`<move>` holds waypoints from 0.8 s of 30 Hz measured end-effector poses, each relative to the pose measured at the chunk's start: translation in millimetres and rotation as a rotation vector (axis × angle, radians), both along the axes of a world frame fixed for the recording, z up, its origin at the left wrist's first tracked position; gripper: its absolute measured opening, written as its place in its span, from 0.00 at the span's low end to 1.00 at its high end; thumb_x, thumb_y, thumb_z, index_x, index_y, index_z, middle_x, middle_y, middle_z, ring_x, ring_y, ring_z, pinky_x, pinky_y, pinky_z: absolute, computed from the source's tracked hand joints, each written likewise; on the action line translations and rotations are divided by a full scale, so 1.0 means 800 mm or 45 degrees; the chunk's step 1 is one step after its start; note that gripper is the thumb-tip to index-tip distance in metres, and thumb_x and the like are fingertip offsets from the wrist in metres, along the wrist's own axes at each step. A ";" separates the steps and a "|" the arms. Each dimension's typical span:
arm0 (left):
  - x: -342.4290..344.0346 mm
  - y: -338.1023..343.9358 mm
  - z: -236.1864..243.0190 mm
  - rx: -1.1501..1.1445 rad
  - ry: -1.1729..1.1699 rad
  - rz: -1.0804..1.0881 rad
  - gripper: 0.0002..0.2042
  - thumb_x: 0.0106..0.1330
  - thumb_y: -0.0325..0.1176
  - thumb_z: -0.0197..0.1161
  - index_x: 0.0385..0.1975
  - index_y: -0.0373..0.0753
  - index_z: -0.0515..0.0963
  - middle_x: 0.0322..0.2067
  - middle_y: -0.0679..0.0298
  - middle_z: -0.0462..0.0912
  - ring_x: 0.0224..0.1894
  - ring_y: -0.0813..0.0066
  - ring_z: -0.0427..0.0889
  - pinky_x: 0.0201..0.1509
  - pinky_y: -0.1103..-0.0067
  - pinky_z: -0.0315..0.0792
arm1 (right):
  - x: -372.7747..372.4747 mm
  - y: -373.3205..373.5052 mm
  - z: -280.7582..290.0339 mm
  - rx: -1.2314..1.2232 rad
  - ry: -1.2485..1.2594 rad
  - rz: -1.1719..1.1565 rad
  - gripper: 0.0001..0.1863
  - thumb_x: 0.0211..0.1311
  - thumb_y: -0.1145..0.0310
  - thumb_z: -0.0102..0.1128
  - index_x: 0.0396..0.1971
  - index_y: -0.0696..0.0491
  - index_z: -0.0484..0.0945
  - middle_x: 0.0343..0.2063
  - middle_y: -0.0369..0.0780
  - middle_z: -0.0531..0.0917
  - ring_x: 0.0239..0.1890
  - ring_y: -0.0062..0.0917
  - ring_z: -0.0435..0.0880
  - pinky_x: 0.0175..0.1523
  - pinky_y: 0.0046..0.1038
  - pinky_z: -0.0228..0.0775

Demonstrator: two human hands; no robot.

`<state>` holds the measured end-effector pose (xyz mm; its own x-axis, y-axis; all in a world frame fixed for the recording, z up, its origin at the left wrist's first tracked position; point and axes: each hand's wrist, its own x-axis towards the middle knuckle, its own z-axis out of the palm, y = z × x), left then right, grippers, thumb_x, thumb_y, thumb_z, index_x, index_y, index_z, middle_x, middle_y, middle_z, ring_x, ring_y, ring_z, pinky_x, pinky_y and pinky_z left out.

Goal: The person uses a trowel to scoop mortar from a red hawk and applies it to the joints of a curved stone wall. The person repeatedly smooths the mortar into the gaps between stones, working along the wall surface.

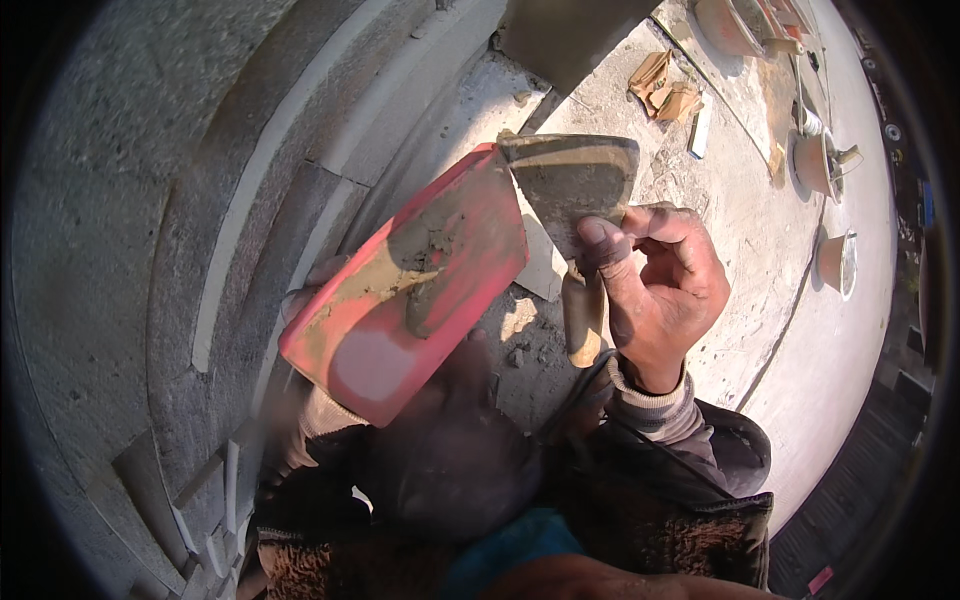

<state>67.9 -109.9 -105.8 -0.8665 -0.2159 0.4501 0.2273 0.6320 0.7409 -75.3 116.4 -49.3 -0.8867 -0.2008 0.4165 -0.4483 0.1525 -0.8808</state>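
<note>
A red rectangular board (470, 290), smeared with grey-brown mortar (425, 250), is tilted in front of me. My left hand (312, 288) holds it from behind at its left edge; most of that hand is hidden by the board. Between the thumb and fingers of my right hand (665, 290) is a scraper (575, 185) with a wide, mortar-coated blade. I pinch the blade low down, close to the wooden handle (582, 318), which hangs toward me. One upper corner of the blade meets or overlaps the board's top corner; I cannot tell if they touch.
Long grey stepped mouldings (290, 220) run along the left. A dark panel (570, 40) juts in at the top. Broken brown pieces (662, 88) and a small white block (700, 128) lie on the dusty floor (760, 330). Several buckets (815, 165) stand at the right.
</note>
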 end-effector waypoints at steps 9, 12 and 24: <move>0.007 -0.002 -0.014 -0.236 0.030 0.055 0.31 0.63 0.46 0.71 0.60 0.32 0.74 0.55 0.55 0.81 0.54 0.60 0.82 0.57 0.68 0.77 | -0.083 -0.081 0.028 -0.262 0.276 -0.385 0.10 0.63 0.70 0.74 0.38 0.58 0.84 0.31 0.39 0.87 0.29 0.19 0.87 0.32 0.20 0.78; 0.009 -0.005 -0.014 -0.298 0.025 0.072 0.31 0.63 0.47 0.71 0.59 0.32 0.74 0.54 0.55 0.81 0.54 0.60 0.82 0.57 0.68 0.77 | -0.104 -0.098 0.038 -0.246 0.337 -0.440 0.10 0.64 0.68 0.74 0.38 0.57 0.83 0.31 0.38 0.87 0.30 0.18 0.87 0.31 0.19 0.78; 0.009 -0.015 -0.019 -0.436 0.030 0.099 0.31 0.62 0.49 0.71 0.59 0.33 0.75 0.54 0.55 0.81 0.53 0.59 0.82 0.56 0.68 0.77 | -0.142 -0.131 0.052 -0.209 0.612 -0.599 0.06 0.61 0.71 0.72 0.34 0.55 0.84 0.26 0.37 0.86 0.24 0.19 0.85 0.32 0.22 0.75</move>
